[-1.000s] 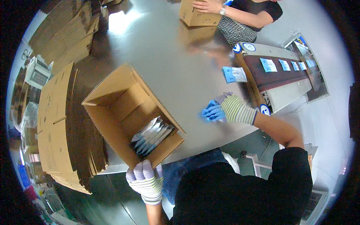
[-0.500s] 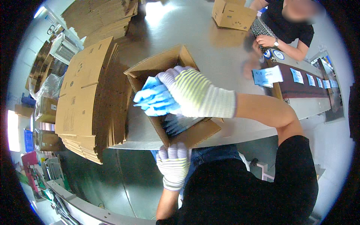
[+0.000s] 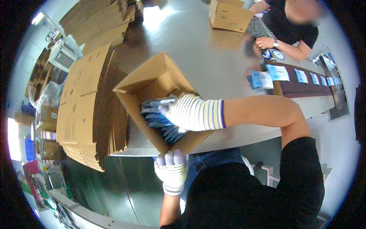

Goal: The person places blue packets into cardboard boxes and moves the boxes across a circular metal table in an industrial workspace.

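Observation:
An open cardboard box (image 3: pixel 131 108) stands tilted at an angle near the table's front edge. Inside it are several flat blue packets (image 3: pixel 173 135), lying fanned in a row. My right hand (image 3: pixel 194 113), in a striped knit glove, reaches into the box. Its fingers are closed on a bunch of blue packets (image 3: pixel 151 108), partly hidden by the hand. At the box's near corner, my left hand (image 3: pixel 171 171), gloved the same way, has its fingers hooked over the edge of the wall; its thumb is not clearly visible.
Flattened cardboard boxes (image 3: pixel 82 99) are stacked on the left, with another pile (image 3: pixel 95 26) behind. On the right, a dark conveyor belt (image 3: pixel 305 87) carries blue-and-white packets (image 3: pixel 278 72). A co-worker (image 3: pixel 286 38) sits at the far right near another open box (image 3: pixel 228 17).
My right hand has lowered the blue packets from above the box down into it. The box has shifted slightly left, with my left hand still at its corner. More packets have gathered at the belt's end.

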Available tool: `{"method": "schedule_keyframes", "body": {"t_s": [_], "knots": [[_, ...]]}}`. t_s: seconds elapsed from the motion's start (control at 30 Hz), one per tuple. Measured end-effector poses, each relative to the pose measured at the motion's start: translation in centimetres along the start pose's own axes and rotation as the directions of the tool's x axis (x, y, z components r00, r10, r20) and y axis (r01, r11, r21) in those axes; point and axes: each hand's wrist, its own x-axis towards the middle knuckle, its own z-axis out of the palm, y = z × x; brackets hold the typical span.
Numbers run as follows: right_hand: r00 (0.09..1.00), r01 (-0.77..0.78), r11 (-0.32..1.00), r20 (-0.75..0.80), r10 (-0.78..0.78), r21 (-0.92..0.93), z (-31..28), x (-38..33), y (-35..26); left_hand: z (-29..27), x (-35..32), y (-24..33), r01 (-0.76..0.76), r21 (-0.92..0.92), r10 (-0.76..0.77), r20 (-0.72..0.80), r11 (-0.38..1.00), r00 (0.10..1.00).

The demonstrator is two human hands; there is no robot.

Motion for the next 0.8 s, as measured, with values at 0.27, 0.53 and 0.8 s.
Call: {"method": "schedule_keyframes", "body": {"t_s": [0.27, 0.53, 0.8], "knots": [[0.649, -0.15, 0.978, -0.732, 0.209, 0.146, -3.8, -10.0, 11.6, -0.4, -0.4, -0.2, 0.022, -0.011, -0.022, 0.011, 1.0, 1.0], [0.657, -0.697, 0.697, -0.237, 0.715, 0.169, 3.7, -24.8, 25.8, -0.4, 1.0, -0.7, 0.003, -0.047, -0.002, 0.003, 0.999, 1.0], [0.539, -0.82, 0.561, -0.178, 0.823, 0.112, 9.5, -29.8, 30.1, 0.3, -0.1, -1.7, 0.035, -0.059, -0.035, 0.009, 0.998, 0.999]]}}
